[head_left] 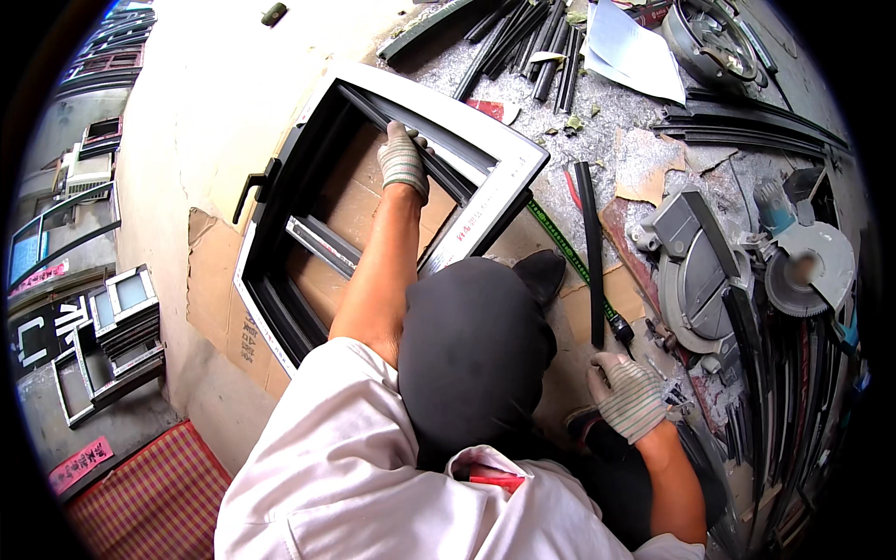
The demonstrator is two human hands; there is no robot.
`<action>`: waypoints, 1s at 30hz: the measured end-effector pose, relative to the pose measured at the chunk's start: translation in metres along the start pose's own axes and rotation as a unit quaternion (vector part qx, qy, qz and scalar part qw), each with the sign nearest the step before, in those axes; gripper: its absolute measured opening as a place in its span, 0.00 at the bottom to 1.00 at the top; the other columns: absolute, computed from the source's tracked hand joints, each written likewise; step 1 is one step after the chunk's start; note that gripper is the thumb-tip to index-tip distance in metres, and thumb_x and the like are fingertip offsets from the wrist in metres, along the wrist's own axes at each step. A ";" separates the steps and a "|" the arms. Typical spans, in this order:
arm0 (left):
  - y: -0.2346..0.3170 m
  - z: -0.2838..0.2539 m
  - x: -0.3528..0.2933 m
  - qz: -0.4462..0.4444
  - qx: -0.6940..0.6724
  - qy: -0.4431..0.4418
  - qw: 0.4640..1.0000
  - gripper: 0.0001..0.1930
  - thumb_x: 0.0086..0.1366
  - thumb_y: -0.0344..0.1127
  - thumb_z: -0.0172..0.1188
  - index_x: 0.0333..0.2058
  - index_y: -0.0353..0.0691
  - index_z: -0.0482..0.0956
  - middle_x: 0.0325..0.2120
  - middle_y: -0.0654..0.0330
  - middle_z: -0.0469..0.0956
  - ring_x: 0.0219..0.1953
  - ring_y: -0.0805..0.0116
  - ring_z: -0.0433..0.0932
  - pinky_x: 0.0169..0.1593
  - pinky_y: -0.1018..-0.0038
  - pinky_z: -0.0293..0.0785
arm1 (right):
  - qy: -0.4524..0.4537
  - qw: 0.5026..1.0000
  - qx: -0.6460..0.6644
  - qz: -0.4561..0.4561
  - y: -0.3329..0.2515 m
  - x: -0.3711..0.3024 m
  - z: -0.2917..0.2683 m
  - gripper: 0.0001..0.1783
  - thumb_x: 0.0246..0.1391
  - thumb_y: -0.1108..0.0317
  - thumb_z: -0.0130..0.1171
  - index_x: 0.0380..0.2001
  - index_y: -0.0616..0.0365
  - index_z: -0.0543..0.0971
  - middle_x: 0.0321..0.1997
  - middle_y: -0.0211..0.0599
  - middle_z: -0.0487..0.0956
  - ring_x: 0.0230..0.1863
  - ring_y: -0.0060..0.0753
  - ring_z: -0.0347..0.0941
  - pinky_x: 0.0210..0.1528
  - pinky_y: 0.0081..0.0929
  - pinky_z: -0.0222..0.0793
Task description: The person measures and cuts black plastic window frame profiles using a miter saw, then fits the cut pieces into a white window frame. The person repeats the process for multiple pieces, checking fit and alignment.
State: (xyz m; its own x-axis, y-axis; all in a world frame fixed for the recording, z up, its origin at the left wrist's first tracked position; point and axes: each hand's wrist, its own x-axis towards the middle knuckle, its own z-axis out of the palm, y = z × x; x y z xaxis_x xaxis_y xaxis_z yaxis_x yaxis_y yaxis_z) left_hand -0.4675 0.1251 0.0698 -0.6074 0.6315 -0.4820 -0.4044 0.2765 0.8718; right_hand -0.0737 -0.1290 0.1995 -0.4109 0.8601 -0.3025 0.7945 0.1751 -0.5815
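Note:
A white-faced window frame with black inner channels lies tilted in front of me, a black handle on its left side. My left hand, in a striped knit glove, reaches inside it with fingers closed round a dark strip along the upper inner edge. A short metal crossbar spans the opening below. My right hand, gloved alike, is low on the right with fingers loosely bent and apart. Just above its fingertips ends a long black strip; contact cannot be made out.
Brown cardboard lies under the frame. A green patterned strip runs beside the black one. On the right stands a mitre saw with a round blade. Black profiles and a metal pan lie farther off. My dark-clothed knee blocks the middle.

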 end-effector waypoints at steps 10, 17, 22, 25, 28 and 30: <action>0.001 0.012 -0.003 0.017 -0.013 0.004 1.000 0.21 0.72 0.49 0.52 0.35 0.32 0.74 0.20 0.57 0.74 0.19 0.64 0.74 0.25 0.68 0.76 | 0.007 1.000 0.006 -0.001 0.005 -0.002 0.001 0.10 0.59 0.65 0.63 0.40 0.58 0.79 0.32 0.50 0.82 0.34 0.55 0.80 0.39 0.46 0.76; 0.001 0.029 0.000 0.023 -0.014 -0.014 1.000 0.23 0.72 0.51 0.48 0.34 0.33 0.77 0.19 0.56 0.76 0.18 0.63 0.74 0.25 0.67 0.74 | 0.013 1.000 -0.001 -0.004 0.007 -0.002 0.000 0.09 0.59 0.64 0.63 0.40 0.56 0.78 0.31 0.50 0.81 0.34 0.55 0.80 0.39 0.47 0.76; 0.002 0.036 -0.003 0.025 0.059 0.031 0.997 0.30 0.75 0.57 0.47 0.40 0.29 0.80 0.28 0.59 0.79 0.29 0.68 0.76 0.36 0.66 0.73 | 0.001 1.000 -0.002 0.015 0.010 -0.004 0.001 0.09 0.59 0.63 0.63 0.38 0.55 0.78 0.31 0.49 0.81 0.33 0.56 0.80 0.38 0.48 0.75; 0.000 0.037 -0.003 0.031 0.077 0.046 0.996 0.33 0.75 0.57 0.46 0.46 0.24 0.79 0.33 0.55 0.82 0.34 0.64 0.78 0.42 0.63 0.75 | -0.001 1.000 0.001 0.018 0.012 -0.004 0.002 0.09 0.60 0.63 0.62 0.39 0.55 0.78 0.32 0.50 0.81 0.34 0.56 0.80 0.39 0.48 0.75; 0.004 0.041 -0.002 0.033 0.129 0.070 0.989 0.38 0.74 0.59 0.44 0.52 0.19 0.76 0.46 0.43 0.82 0.46 0.55 0.81 0.54 0.61 0.74 | -0.006 1.000 0.007 0.021 0.011 -0.004 0.002 0.09 0.61 0.63 0.61 0.39 0.55 0.78 0.32 0.50 0.81 0.36 0.56 0.80 0.39 0.48 0.76; 0.006 0.044 -0.002 0.028 0.167 0.084 0.982 0.41 0.73 0.61 0.42 0.53 0.17 0.75 0.51 0.36 0.80 0.52 0.49 0.81 0.58 0.60 0.73 | -0.010 0.999 0.015 0.026 0.011 -0.004 0.002 0.09 0.61 0.63 0.61 0.39 0.55 0.78 0.33 0.50 0.81 0.36 0.56 0.80 0.40 0.48 0.76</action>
State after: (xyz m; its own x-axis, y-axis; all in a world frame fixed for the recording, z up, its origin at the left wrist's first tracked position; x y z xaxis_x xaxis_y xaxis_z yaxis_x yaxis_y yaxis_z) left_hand -0.4388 0.1570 0.0803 -0.7382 0.5320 -0.4148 -0.1366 0.4842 0.8642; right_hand -0.0643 -0.1312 0.1927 -0.3782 0.8576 -0.3486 0.8021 0.1156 -0.5859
